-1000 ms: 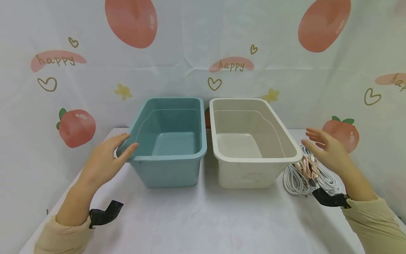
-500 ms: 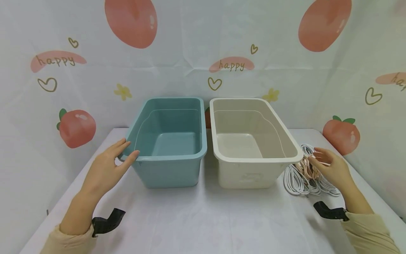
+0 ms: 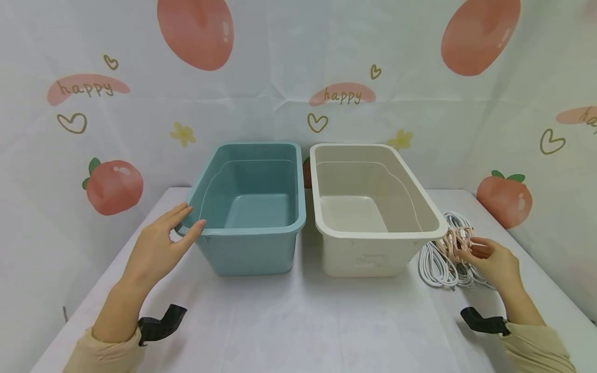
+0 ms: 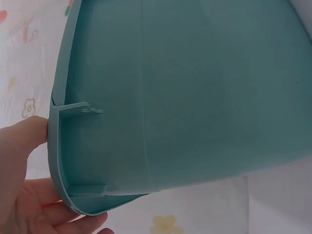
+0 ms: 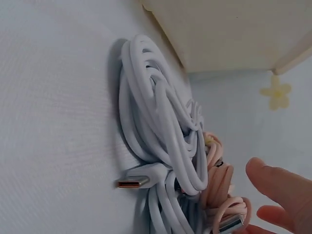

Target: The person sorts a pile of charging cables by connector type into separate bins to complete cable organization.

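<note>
"Where's the left hand [image 3: 151,248] from your side?"

"At the near left corner of the blue tub [image 3: 247,254]. It's gripping the rim there, thumb on one side of the corner and fingers on the other."

"And the right hand [image 3: 496,261]?"

"By the bundle of cables, to the right of the beige tub [image 3: 368,256]. It's reaching toward the peach-coloured cable [image 5: 220,185]. Those fingers are loose, with the thumb standing apart from the cord; I can't tell whether a fingertip touches it."

"What else is in that pile?"

"White cables [image 5: 161,112], coiled in loops, lying against the peach-coloured cable. A white plug [image 5: 151,174] sticks out at one side, and a metal plug [image 5: 231,224] shows among the peach loops, close to the fingers."

"All of it on the worktop [image 3: 298,331]?"

"Yes, the cables and both tubs. The tubs stand upright, side by side, a narrow gap between them, in front of a white backdrop [image 3: 270,62] printed with red fruit, hearts and 'happy'."
</note>
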{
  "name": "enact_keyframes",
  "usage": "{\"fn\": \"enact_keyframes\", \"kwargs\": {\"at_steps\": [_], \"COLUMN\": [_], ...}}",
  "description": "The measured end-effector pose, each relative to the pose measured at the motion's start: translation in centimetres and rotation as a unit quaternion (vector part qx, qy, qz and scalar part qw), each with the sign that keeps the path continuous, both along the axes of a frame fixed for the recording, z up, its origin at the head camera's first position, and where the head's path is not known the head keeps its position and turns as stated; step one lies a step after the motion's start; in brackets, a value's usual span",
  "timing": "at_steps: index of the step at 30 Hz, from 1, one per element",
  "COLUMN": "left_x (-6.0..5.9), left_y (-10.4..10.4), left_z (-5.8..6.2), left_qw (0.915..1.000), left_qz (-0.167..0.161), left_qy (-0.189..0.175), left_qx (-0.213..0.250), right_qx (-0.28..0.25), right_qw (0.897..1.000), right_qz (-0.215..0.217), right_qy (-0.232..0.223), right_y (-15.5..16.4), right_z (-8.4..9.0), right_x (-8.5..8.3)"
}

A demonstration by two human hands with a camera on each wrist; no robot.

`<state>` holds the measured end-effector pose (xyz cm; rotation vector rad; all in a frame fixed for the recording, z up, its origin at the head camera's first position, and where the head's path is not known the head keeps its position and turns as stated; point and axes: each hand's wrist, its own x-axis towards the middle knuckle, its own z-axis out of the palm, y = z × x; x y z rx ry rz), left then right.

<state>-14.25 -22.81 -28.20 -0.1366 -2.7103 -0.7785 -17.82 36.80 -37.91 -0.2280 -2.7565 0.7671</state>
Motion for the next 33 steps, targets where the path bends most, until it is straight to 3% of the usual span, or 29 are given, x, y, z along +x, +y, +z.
{"fn": "enact_keyframes", "kwargs": {"at_steps": [11,22,33], "left_x": [0.0,0.0,0.0], "left_y": [0.0,0.2,0.2], "left_z": [-0.3,-0.3,-0.4], "left_qw": [0.9998,0.9992,0.9991], "left_qz": [0.000,0.006,0.005], "left_qy": [0.012,0.031,0.033], "left_qx": [0.013,0.024,0.027], "right_qx": [0.002,0.013,-0.012], "right_qw": [1.000,0.998,0.997], "right_qz": [-0.008,-0.024,-0.056], "right_qy": [0.009,0.060,0.041], "right_y": [-0.3,-0.6,-0.4], "right_z": [-0.2,0.0,0.9], "right_x": [0.1,0.2,0.4]}}
